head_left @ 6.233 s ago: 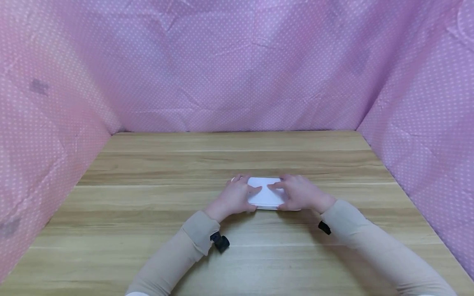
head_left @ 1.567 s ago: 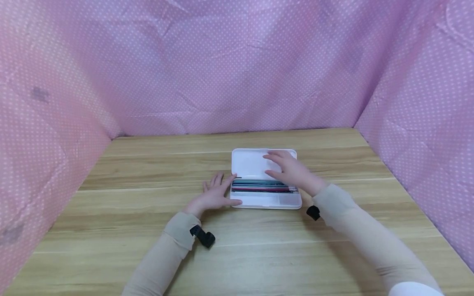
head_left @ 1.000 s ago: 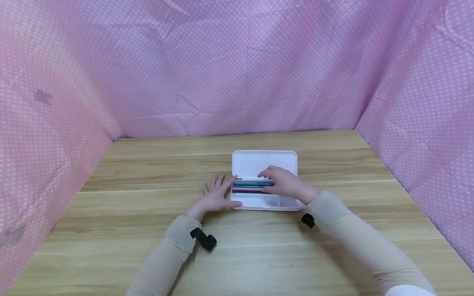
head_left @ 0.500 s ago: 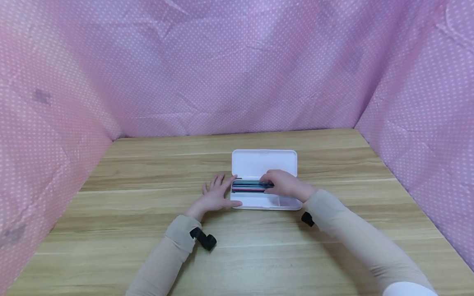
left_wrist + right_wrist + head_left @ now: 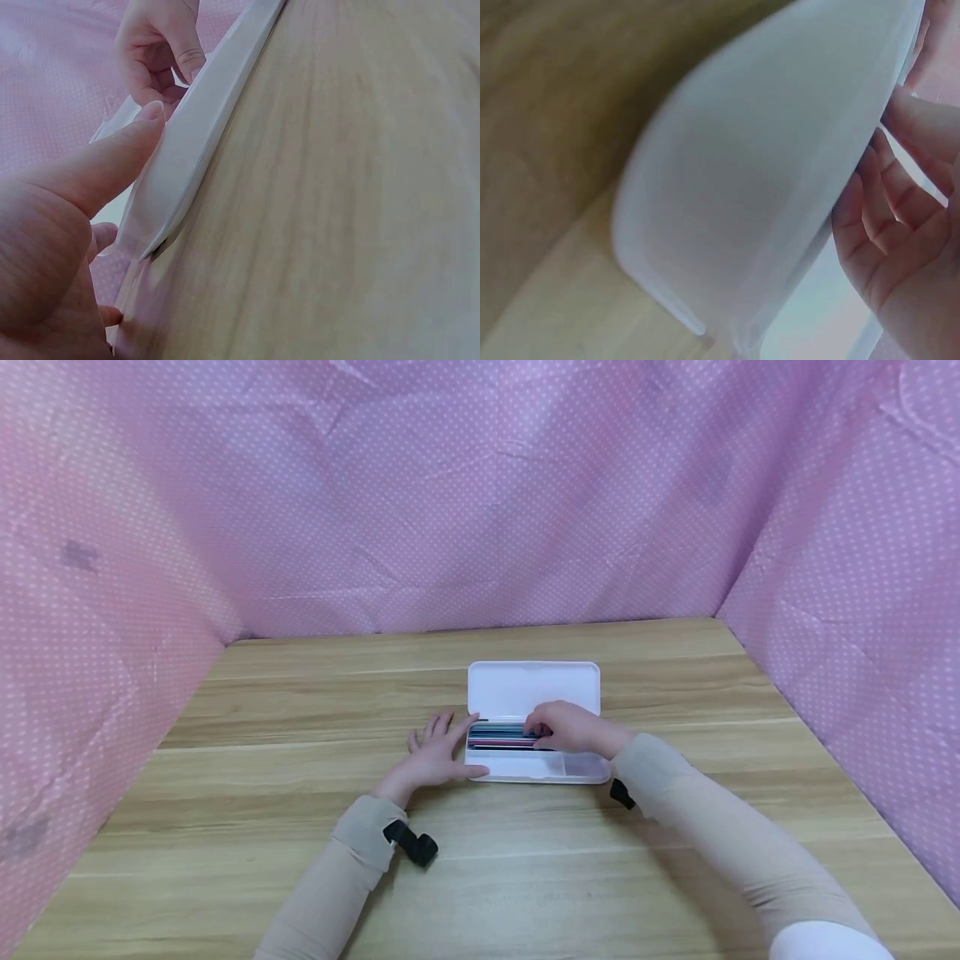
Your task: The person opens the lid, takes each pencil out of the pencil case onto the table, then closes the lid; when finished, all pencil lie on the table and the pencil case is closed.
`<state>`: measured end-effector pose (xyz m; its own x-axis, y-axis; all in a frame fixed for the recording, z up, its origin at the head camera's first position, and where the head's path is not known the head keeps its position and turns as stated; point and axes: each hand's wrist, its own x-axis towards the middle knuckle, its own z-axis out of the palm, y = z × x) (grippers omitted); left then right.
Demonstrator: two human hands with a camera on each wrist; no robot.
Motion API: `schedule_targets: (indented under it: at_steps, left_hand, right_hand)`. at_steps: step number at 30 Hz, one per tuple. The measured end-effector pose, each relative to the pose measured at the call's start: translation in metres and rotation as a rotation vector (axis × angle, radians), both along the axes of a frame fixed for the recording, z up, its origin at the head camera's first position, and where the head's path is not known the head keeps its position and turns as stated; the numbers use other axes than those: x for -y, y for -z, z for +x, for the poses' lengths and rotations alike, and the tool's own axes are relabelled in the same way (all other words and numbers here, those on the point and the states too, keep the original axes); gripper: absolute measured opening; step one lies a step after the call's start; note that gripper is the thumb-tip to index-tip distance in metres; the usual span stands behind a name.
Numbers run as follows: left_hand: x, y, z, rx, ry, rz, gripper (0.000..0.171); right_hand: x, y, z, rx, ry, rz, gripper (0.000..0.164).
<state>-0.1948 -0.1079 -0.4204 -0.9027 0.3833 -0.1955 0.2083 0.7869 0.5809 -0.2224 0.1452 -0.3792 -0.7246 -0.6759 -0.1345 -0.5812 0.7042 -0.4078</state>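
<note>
A white pencil case (image 5: 517,766) lies unfolded on the table, its lid (image 5: 532,683) tipped back on the far side. Several pencils (image 5: 498,737) in dark, teal and reddish colours fill its long compartment. My left hand (image 5: 431,763) is spread at the case's left end, thumb on the near corner and a fingertip at the hinge side. Over the right half of the pencils, my right hand (image 5: 573,728) curls its fingers and thumb into the compartment, pinching at them. In the right wrist view the case's side wall (image 5: 742,157) hides those fingertips.
The wooden table (image 5: 315,693) spreads around the case. Pink dotted cloth (image 5: 390,493) hangs behind it and along both sides. A small divided compartment (image 5: 585,766) sits at the case's front right corner. Black wrist cameras (image 5: 412,843) are strapped at both sleeves.
The case, closed under both hands at first, now stands open with its pencils showing. My right hand came down from the lid into the pencils, fingers curling in; the left stays at the left end.
</note>
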Motion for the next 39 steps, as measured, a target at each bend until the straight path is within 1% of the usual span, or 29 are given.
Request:
schedule_targets:
  at_steps: [4, 7, 12, 17, 25, 31, 35, 39]
  left_hand:
    - [0.000, 0.000, 0.000, 0.000, 0.002, -0.001, 0.090]
    - [0.000, -0.001, 0.000, 0.003, 0.004, -0.001, 0.090]
    - [0.000, -0.002, 0.000, 0.002, 0.008, -0.003, 0.089]
    - [0.000, -0.002, 0.000, 0.003, 0.003, -0.001, 0.089]
    - [0.000, -0.002, 0.000, -0.001, 0.002, -0.005, 0.089]
    - [0.000, -0.002, 0.000, 0.000, 0.003, -0.004, 0.089]
    - [0.001, -0.001, -0.002, -0.005, 0.001, -0.007, 0.089]
    - [0.001, -0.001, -0.003, -0.006, 0.003, -0.017, 0.089]
  right_hand:
    - [-0.001, 0.000, -0.003, 0.056, -0.003, -0.007, 0.015]
    - [-0.001, 0.000, -0.004, 0.079, -0.016, -0.002, 0.014]
    - [0.001, -0.001, -0.005, 0.083, -0.023, 0.014, 0.015]
    - [0.001, 0.000, -0.004, 0.088, -0.011, 0.004, 0.016]
    - [-0.002, 0.000, -0.004, 0.082, -0.016, -0.045, 0.016]
    - [-0.006, -0.001, -0.006, 0.082, -0.026, -0.120, 0.016]
    - [-0.008, -0.005, -0.008, 0.094, -0.005, -0.164, 0.017]
    - [-0.011, -0.009, -0.009, 0.135, 0.050, -0.232, 0.018]
